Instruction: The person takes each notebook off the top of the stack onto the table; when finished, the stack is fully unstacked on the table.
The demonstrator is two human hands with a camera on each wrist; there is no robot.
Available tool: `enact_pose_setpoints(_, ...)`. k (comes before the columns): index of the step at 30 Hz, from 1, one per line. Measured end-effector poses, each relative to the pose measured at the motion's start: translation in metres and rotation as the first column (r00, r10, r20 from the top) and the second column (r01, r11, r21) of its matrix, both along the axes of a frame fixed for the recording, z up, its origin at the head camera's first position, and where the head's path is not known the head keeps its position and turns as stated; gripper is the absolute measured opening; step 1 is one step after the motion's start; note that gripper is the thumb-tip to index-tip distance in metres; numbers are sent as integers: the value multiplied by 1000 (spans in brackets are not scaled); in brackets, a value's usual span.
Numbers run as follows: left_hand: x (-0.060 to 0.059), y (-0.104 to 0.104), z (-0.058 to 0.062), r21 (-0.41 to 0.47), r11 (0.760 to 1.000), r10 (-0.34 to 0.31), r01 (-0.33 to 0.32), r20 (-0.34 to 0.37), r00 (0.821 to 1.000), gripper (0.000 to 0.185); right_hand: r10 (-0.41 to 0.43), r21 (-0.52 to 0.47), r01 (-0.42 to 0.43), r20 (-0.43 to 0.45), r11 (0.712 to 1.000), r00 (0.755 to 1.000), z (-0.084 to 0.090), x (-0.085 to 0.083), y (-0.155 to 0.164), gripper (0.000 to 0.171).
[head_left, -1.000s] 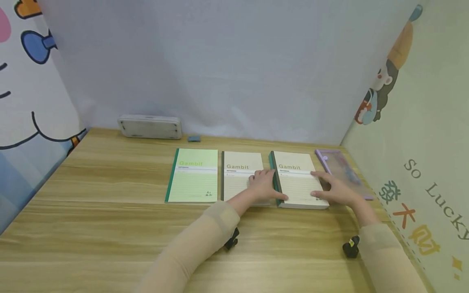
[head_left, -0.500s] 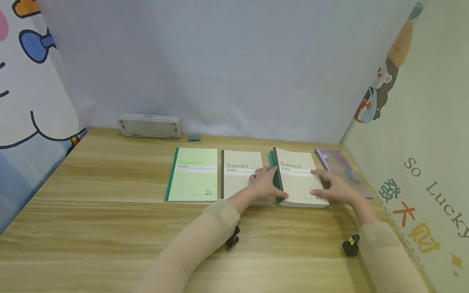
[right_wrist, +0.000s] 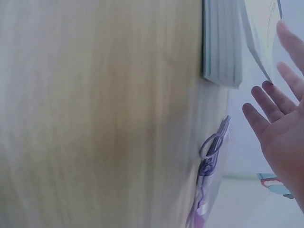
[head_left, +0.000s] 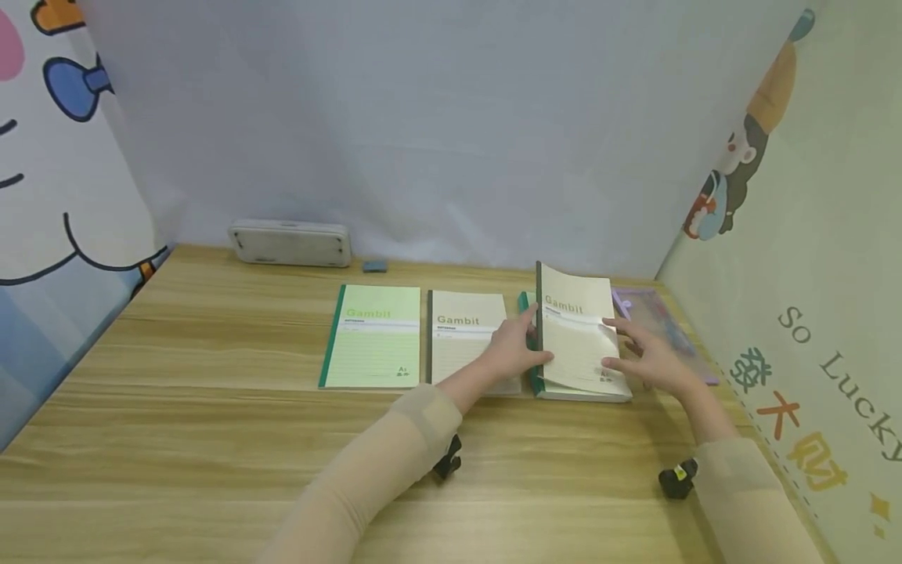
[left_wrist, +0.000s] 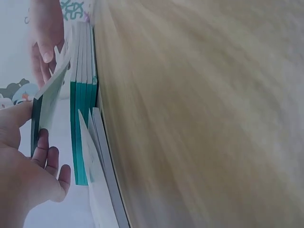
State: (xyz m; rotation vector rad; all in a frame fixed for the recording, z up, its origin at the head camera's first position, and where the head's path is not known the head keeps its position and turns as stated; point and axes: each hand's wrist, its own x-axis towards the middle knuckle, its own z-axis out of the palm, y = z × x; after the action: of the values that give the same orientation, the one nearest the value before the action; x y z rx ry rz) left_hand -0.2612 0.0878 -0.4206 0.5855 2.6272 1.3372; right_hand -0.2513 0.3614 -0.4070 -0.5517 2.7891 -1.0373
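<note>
A cream "Gambit" notebook (head_left: 576,329) with a dark spine is tilted up over a stack of notebooks with green spines (left_wrist: 80,109). My left hand (head_left: 517,348) pinches it at the spine, thumb on the cover side and fingers curled beneath, as the left wrist view shows. At its right edge is my right hand (head_left: 648,356), fingers fairly straight and spread, the fingertips right at the edge. In the right wrist view a gap shows between the raised notebook (right_wrist: 262,33) and the stack (right_wrist: 222,52).
A cream notebook (head_left: 458,313) and a green one (head_left: 377,337) lie to the left. A purple-edged clear pouch (head_left: 658,321) lies at the right. Near the back wall are a pale case (head_left: 289,244) and a small blue-grey item (head_left: 375,266).
The cream notebook has risen off the stack, its spine side highest and shifted slightly right, uncovering the green spines. Both hands have moved up a little with it.
</note>
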Motion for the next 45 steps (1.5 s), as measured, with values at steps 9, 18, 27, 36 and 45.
enact_pose_setpoints(9,0,-13,12,25,1000,7,-7,-13,1000,91,21,-74,-23,-22,997,1000,13,-2,-10,77)
enact_pose_setpoints(18,-1,-32,29,7,999,50,-50,-90,995,93,-29,-109,25,-40,994,999,34,-3,-28,77)
enact_pose_setpoints(27,-7,-63,48,45,998,57,-53,-84,995,93,-65,-47,61,-79,997,995,59,-7,-59,72)
enact_pose_setpoints(36,-5,-97,64,54,996,73,-70,-72,995,96,-90,-74,84,-84,994,992,74,-10,-90,69)
enact_pose_setpoints(45,-1,-139,85,57,996,71,-67,-82,994,97,-27,-151,12,-100,988,995,90,-13,-128,69)
